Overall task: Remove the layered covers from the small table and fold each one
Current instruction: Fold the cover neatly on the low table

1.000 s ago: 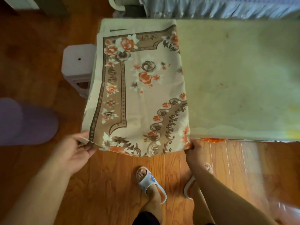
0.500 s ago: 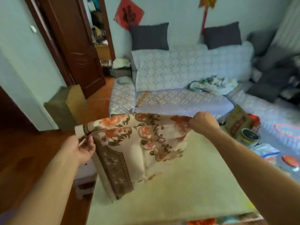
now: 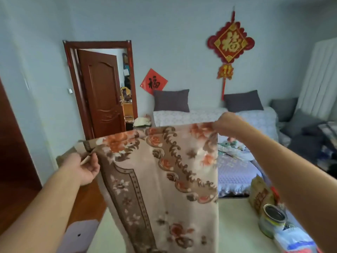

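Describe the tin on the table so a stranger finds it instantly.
Start at the pale table in the foreground and go to its right edge. The tin stands upright there, below the right forearm, between a brown bag and a plastic bag. It alone is round, with a dark top.

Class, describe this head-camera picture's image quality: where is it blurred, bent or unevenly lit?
Head view: wide-angle lens bows the door frame and stretches both forearms; floral cover is slightly motion-blurred, softest low down; tin near the right edge is smeared; soft, even light, no glare.
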A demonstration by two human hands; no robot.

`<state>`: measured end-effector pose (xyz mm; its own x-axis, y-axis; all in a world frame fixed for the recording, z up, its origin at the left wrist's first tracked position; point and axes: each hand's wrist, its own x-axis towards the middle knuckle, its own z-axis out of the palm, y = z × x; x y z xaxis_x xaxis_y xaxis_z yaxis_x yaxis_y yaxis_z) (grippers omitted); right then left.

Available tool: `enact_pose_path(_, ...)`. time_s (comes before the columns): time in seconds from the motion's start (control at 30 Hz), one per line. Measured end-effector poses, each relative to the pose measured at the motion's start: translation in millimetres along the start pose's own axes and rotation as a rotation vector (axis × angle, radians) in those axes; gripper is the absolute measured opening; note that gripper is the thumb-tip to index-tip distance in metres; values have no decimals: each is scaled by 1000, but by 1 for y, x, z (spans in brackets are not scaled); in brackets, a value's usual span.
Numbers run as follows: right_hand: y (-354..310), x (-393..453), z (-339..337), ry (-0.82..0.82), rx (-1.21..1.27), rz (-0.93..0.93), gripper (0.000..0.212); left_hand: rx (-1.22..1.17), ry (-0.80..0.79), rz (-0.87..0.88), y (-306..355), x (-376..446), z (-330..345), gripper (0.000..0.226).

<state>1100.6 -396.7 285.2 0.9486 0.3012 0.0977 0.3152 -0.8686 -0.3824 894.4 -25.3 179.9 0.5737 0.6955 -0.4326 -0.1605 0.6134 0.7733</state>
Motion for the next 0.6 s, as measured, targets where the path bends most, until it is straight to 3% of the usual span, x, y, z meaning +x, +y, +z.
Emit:
enact_pose_path(0.03, 5, -1, -12, 9, -18, 8, 31, -11, -8, 0, -3, -5, 11, 27)
enact_pose_path(0.13, 27, -4, -40, -228, -16, 102, 27, -44, -32, -5, -16, -21, 34, 27)
enact_pose_path(0.27, 44, 1, -72, -31, 67, 22, 18, -90, -57, 33, -18, -35, 56, 28)
enact_pose_path(0.33, 49, 2, -77, -75, 42, 25, 19, -34, -63, 51, -16, -41, 61, 28)
enact_pose_path(0.47, 62, 26, -69, -64, 238, 66, 15, 41, -60, 61, -8, -36, 57, 27)
enact_pose_path(0.6, 47, 58, -14, -98, 304, 159, 3, 161, 0, 14, -10, -6, 42, 24)
